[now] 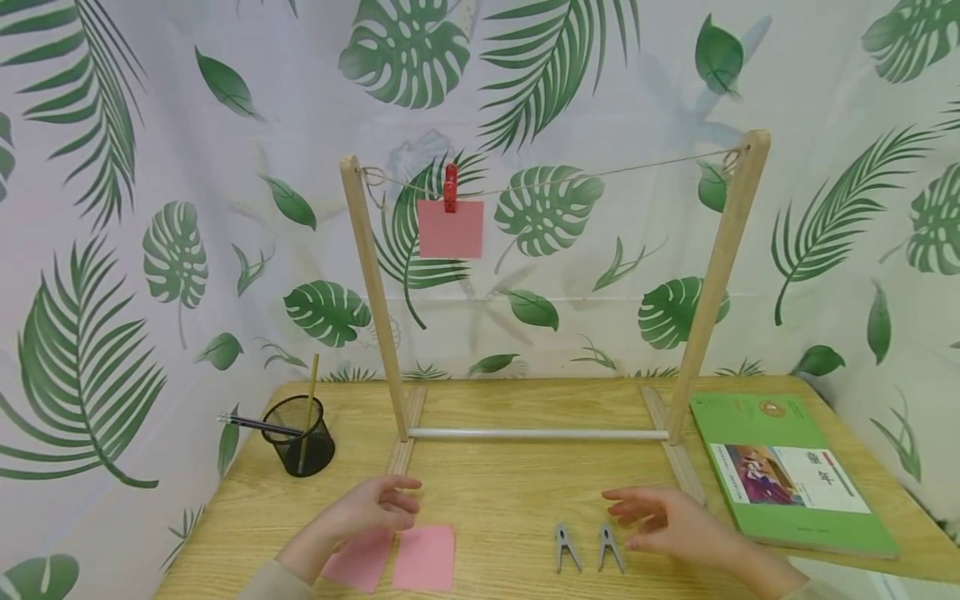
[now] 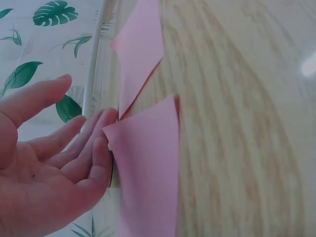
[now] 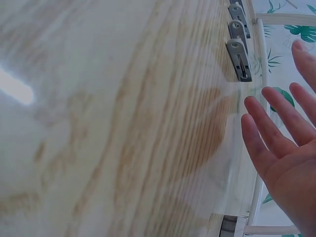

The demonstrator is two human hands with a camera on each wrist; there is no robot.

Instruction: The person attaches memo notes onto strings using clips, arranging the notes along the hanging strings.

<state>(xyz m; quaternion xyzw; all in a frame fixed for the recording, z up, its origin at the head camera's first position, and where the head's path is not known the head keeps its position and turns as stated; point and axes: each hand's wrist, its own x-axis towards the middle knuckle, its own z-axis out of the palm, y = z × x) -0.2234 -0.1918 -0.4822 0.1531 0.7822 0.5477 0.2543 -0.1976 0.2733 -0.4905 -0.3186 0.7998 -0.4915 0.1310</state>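
My left hand [image 1: 378, 507] hovers over two pink paper squares [image 1: 424, 558] on the table, its fingers loosely bent around nothing. In the left wrist view its fingertips appear right beside the edge of the nearer pink paper [image 2: 148, 173]. My right hand [image 1: 671, 525] is also unoccupied, relaxed fingers pointing left, just beside two grey clothespins [image 1: 609, 548]. The right wrist view shows the clothespins [image 3: 240, 59] beyond those spread fingers. A third pink paper [image 1: 451, 233] hangs from a string, pinched by a red clothespin [image 1: 450, 188] near the left post.
A wooden frame [image 1: 720, 292] with a white crossbar [image 1: 536, 434] carries the string [image 1: 622, 169]. At left stands a black mesh cup [image 1: 300, 450] with pencils. A green book [image 1: 795, 483] lies at right. Behind hangs a leaf-patterned curtain [image 1: 225, 317].
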